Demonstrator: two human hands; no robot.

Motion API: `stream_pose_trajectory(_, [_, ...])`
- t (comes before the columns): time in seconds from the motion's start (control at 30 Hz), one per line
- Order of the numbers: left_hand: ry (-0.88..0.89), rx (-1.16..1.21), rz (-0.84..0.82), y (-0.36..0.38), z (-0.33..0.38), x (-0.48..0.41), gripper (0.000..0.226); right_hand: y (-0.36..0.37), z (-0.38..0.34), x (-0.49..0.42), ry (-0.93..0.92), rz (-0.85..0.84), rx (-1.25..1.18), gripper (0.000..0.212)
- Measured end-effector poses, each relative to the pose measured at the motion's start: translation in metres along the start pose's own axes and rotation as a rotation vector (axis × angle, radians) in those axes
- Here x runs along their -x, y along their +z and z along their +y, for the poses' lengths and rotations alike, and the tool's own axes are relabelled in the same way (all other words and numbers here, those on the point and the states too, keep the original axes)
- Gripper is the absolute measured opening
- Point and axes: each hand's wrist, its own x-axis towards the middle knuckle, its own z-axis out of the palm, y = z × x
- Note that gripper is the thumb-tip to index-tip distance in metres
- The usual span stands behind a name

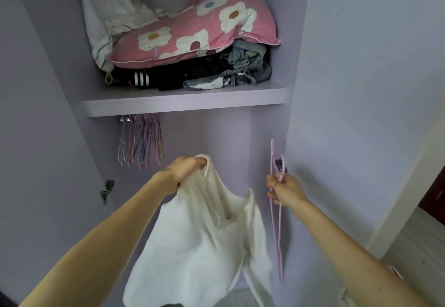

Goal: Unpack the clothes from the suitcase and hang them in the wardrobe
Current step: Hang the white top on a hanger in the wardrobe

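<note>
Head view:

- The left hand (184, 174) is raised in front of the open pale lilac wardrobe (48, 114). Its fingers are curled tight round one shoulder of a cream-white sleeveless knit top (199, 246).
- The top hangs from that grip with its V-neck facing the camera. Its other shoulder strap stands free, and the body drops towards the lower edge of the picture. It is in mid-air just before the lower compartment, touching no rail or shelf.
- The right hand (287, 192) is beside the top and apart from it. Its fingers and thumb are closed round a thin pink wire hanger (279, 261), which is seen almost edge-on, with part rising above the fist and the longer part trailing below.
- Behind that hand a metal hinge (280, 164) sits on the wardrobe's right wall. A second metal hinge (106, 192) is on the left wall.
- Under the lilac shelf board (185, 104) a bunch of thin coloured wire hangers (142, 138) hangs at the left, all bare.
- On the shelf lies a pink pillow with large white flowers (197, 27), resting on folded dark clothes with white stripes (156, 78) and crumpled blue denim (248, 66).
- A white cloth bundle (108, 6) leans in the shelf's back left corner.
- Pale grey wood-pattern floor (421, 246) shows at the lower right.
</note>
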Motion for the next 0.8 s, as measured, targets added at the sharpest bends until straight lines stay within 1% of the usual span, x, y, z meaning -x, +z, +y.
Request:
stream_pose_trajectory(0.07, [0.099, -0.04, 0.057, 0.013, 0.009, 0.0, 0.019, -0.002, -0.014, 0.008, 0.014, 0.035, -0.182, 0.03])
stream_pose_trajectory(0.13, [0.158, -0.055, 0.057, 0.019, 0.016, -0.001, 0.018, -0.005, -0.033, 0.018, 0.042, 0.044, -0.314, 0.049])
stream_pose_trajectory(0.17, [0.174, -0.072, 0.046, 0.02, 0.018, -0.001, 0.018, -0.006, -0.042, 0.023, 0.056, 0.038, -0.387, 0.055])
stream_pose_trajectory(0.2, [0.184, -0.093, 0.034, 0.02, 0.02, -0.001, 0.016, -0.007, -0.05, 0.027, 0.06, 0.032, -0.457, 0.054])
stream_pose_trajectory(0.3, [0.198, -0.137, -0.001, 0.013, 0.022, 0.0, 0.012, -0.006, -0.077, 0.035, 0.072, 0.01, -0.686, 0.036])
stream_pose_trajectory(0.37, [0.203, -0.146, -0.03, 0.008, 0.023, 0.003, 0.014, -0.007, -0.098, 0.036, 0.073, -0.029, -0.833, 0.025])
stream_pose_trajectory(0.4, [0.207, -0.15, -0.046, 0.004, 0.026, 0.006, 0.017, -0.008, -0.108, 0.035, 0.071, -0.056, -0.885, 0.023])
stream_pose_trajectory(0.47, [0.202, -0.151, -0.083, -0.003, 0.031, 0.011, 0.026, -0.009, -0.127, 0.033, 0.072, -0.105, -0.936, 0.026])
stream_pose_trajectory(0.6, [0.193, -0.172, -0.132, -0.017, 0.041, 0.019, 0.037, -0.006, -0.154, 0.029, 0.045, -0.197, -0.919, 0.047])
stream_pose_trajectory(0.8, [0.214, -0.128, -0.156, -0.028, 0.056, 0.029, 0.038, 0.022, -0.175, 0.017, -0.018, -0.275, -0.861, 0.048])
